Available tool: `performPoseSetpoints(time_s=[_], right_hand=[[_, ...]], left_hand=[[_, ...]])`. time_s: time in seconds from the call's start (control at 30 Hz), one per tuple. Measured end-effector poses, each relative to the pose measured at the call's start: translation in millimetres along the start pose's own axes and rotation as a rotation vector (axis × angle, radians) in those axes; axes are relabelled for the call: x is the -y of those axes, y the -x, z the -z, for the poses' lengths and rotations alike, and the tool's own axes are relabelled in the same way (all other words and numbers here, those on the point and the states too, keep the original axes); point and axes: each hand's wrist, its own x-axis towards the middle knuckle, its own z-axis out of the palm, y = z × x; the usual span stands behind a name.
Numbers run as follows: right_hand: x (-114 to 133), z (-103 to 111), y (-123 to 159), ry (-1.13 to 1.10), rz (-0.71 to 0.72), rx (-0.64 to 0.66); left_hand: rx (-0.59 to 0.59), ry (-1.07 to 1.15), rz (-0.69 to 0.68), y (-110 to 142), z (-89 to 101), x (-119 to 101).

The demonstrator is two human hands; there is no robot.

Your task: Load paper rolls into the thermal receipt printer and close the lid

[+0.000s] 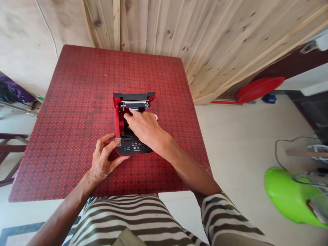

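A small red and black printer [135, 149] sits on the table with its lid [133, 97] raised at the far side. Its near panel carries small buttons and markings. My left hand [104, 155] grips the near left corner, the thumb along the front edge and the fingers on the side and top. My right hand [146, 127] reaches over the printer from the right, its bent fingers down in the compartment below the metal roller of the lid. Those fingertips are partly hidden, and I cannot make out what they hold. A small white bit shows beside the right knuckles.
The table [84, 78] has a red patterned top and stands against a wooden plank wall [164, 27]. On the floor at right are a bright green plastic item [284, 194] and a red round basin [260, 89]. Part of a wooden chair [11, 148] shows at left.
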Motion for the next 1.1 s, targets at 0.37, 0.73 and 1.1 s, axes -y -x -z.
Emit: performPoseSetpoints(time_s=[0.37, 0.73, 1.1], right_hand=[[-2.8, -4.9, -4.9, -0.006, 0.035, -0.005], [-28.9, -7.4, 53.5, -0.433, 0.031, -0.481], [-74.5, -113.9, 96.8, -1.224, -0.455, -0.862]], left_hand=[[-0.001, 0.008, 0.002, -1.0, 0.0, 2.0], [-0.004, 0.000, -0.001, -3.0, 0.5, 1.6], [0.003, -0.027, -0.009, -3.0, 0.8, 6.5]])
